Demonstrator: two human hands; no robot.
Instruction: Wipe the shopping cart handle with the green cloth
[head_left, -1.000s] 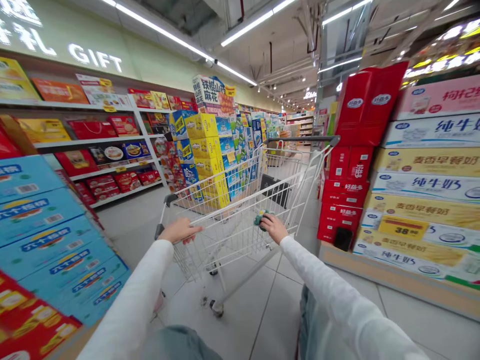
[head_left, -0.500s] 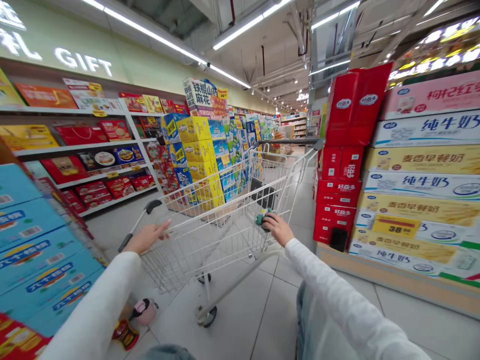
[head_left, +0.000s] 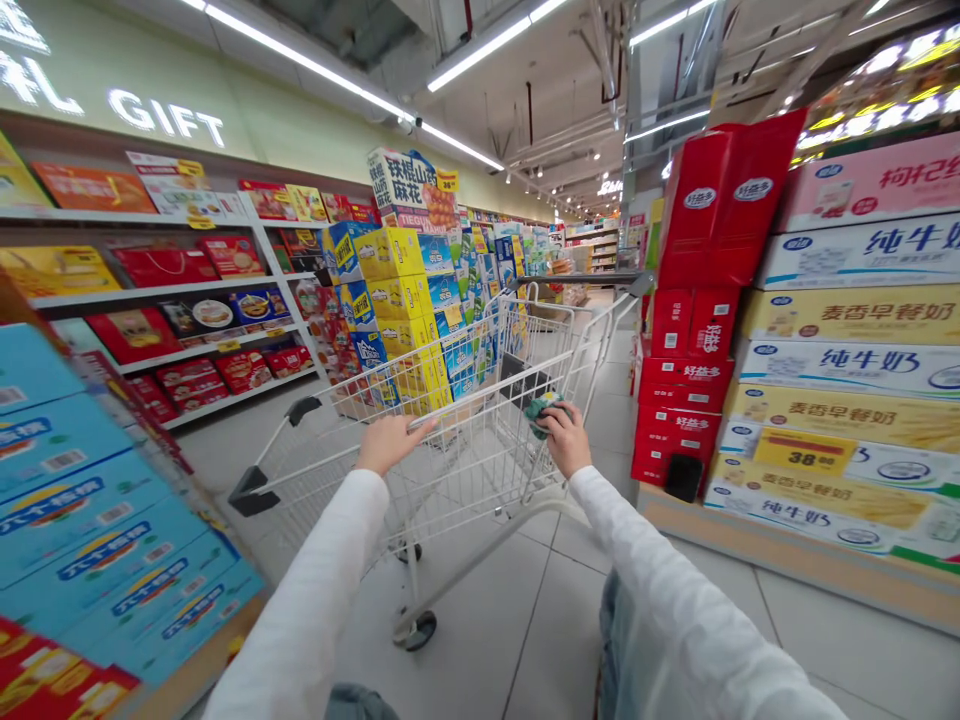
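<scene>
A white wire shopping cart (head_left: 450,470) stands side-on before me, with black plastic corner pieces at its left end and a dark handle bar at the far right. My left hand (head_left: 386,443) is closed on the near top rail of its basket, one finger lying along the wire. My right hand (head_left: 568,438) grips a crumpled green cloth (head_left: 541,412) with a spot of yellow, close to the basket's near side at the handle end. The palm and part of the cloth are hidden by my fingers.
Stacked blue cartons (head_left: 90,500) stand close on the left. Milk cartons (head_left: 840,400) and red boxes (head_left: 686,380) rise on a low platform at the right. Behind the cart is a yellow and blue box display (head_left: 405,320). Gift shelves (head_left: 150,300) line the left wall.
My left hand has moved right from the cart's left end onto its near top rail. My right hand, with the cloth, has shifted slightly right and up. The pink object on the floor is out of view.
</scene>
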